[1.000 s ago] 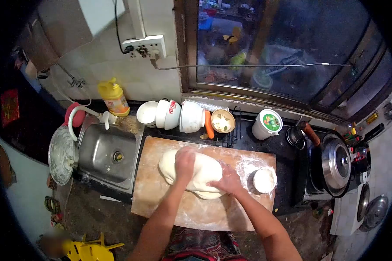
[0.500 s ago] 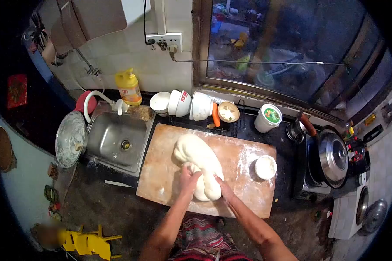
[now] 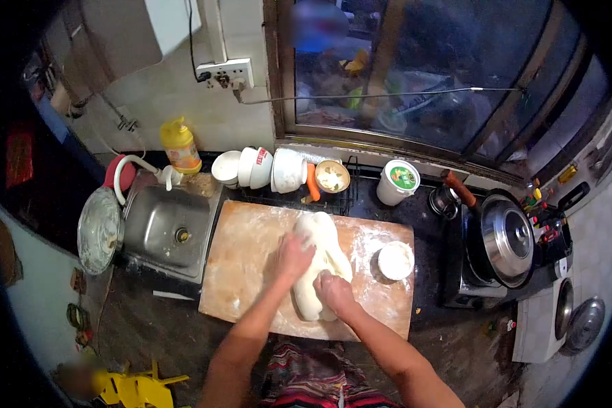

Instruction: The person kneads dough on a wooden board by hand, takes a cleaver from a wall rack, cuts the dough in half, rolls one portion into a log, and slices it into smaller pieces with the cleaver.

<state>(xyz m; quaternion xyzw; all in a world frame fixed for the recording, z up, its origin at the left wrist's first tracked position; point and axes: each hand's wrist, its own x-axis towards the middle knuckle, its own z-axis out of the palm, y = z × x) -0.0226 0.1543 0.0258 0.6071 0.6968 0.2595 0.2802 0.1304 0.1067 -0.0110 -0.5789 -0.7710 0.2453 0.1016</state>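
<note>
A large, long piece of pale dough (image 3: pixel 325 243) lies lengthwise on a floured wooden board (image 3: pixel 241 238). My left hand (image 3: pixel 295 256) rests against its left side, fingers curved over the edge and slightly blurred. Lower down on the right, my right hand (image 3: pixel 334 292) is closed and presses its knuckles into the dough, with the fingertips hidden. A white tub of flour (image 3: pixel 396 261) stands on the board to the right of the dough.
Left of the board is a steel sink (image 3: pixel 166 234) with a floury metal basin (image 3: pixel 100 231) beside it. Bowls (image 3: pixel 289 170), a carrot (image 3: pixel 313 181) and a lidded white bucket (image 3: pixel 397 182) line the back. A lidded pot (image 3: pixel 506 234) sits on the stove at right.
The dough has turned more upright and shifted right on the board. My left hand has moved up along its side; my right hand has come from its right edge onto its top. The view has shifted.
</note>
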